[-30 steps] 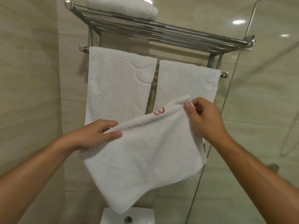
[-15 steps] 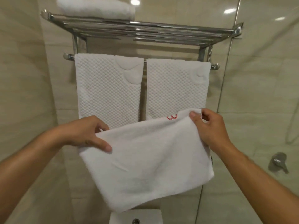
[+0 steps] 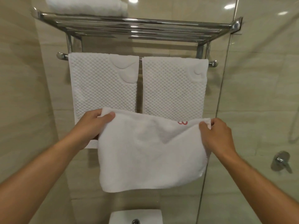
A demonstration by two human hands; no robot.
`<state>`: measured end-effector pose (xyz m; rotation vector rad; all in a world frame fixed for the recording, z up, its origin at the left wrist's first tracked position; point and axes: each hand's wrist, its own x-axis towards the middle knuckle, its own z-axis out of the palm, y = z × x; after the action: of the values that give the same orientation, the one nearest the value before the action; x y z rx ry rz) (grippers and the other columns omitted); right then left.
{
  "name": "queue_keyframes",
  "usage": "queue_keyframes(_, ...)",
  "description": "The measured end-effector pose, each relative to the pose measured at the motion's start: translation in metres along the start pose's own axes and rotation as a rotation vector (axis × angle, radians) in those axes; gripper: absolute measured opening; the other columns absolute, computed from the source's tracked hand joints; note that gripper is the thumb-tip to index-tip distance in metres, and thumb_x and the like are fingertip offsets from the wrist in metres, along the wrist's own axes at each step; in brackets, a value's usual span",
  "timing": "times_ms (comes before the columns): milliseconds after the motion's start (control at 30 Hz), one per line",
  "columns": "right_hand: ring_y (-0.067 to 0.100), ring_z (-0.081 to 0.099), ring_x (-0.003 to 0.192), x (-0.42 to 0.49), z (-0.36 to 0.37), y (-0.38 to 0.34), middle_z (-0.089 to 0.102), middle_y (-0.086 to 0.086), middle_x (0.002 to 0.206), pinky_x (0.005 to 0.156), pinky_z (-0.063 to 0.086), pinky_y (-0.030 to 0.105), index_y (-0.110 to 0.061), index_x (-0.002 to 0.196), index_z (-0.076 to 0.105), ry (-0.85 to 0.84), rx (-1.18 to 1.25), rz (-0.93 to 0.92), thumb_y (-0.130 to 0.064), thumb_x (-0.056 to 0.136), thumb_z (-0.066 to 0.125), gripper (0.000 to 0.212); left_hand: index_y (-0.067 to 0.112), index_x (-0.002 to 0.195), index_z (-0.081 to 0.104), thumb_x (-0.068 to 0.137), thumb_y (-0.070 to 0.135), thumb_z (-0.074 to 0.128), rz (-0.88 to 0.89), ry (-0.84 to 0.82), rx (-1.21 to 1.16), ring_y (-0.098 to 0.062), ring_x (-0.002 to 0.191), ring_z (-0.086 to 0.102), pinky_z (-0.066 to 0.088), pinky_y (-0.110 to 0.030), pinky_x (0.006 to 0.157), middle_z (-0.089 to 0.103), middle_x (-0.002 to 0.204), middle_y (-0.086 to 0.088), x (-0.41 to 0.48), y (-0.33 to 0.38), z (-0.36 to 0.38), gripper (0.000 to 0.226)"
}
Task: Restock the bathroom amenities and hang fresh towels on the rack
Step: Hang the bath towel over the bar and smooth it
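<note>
The left grip [image 3: 92,125] and right grip [image 3: 216,136] each pinch a top corner of the towel [image 3: 150,152] held between them. It covers the lower ends of the hung towels [image 3: 103,88] beyond. Its red mark [image 3: 182,122] is partly folded away.

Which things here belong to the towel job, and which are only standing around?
Belong: smooth white towel with red stitching, held by left hand and right hand; chrome towel rack; two white waffle-textured towels on its bar; folded white towel on top.
Just there: chrome shower handle; white toilet cistern; glass panel.
</note>
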<state>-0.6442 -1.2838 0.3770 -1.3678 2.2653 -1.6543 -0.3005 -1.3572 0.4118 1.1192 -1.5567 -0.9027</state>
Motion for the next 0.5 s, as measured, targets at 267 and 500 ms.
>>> queue_keyframes(267,0.019,0.065,0.064,-0.057,0.003,-0.060,0.066,0.009,0.084,0.056,0.055,0.038,-0.009,0.091,0.056,-0.142,0.236,-0.063,-0.032,0.097,0.056,0.024,0.028,0.107,0.074,0.093,0.037,0.066,0.198,0.013,0.140,-0.009,0.092,0.070,0.055,-0.032,0.087,0.074,0.099,0.013,-0.026,0.024,0.065,0.019)
queue_keyframes(500,0.020,0.069,0.046,-0.089,0.000,-0.092,0.069,0.003,0.070,0.047,0.059,0.037,-0.016,0.092,0.054,-0.322,0.385,-0.176,-0.029,0.094,0.067,0.019,0.035,0.097,0.074,0.094,0.041,0.063,0.405,-0.093,0.254,0.000,0.081,0.070,0.053,-0.023,0.067,0.075,0.086,0.017,-0.048,0.031,0.089,0.013)
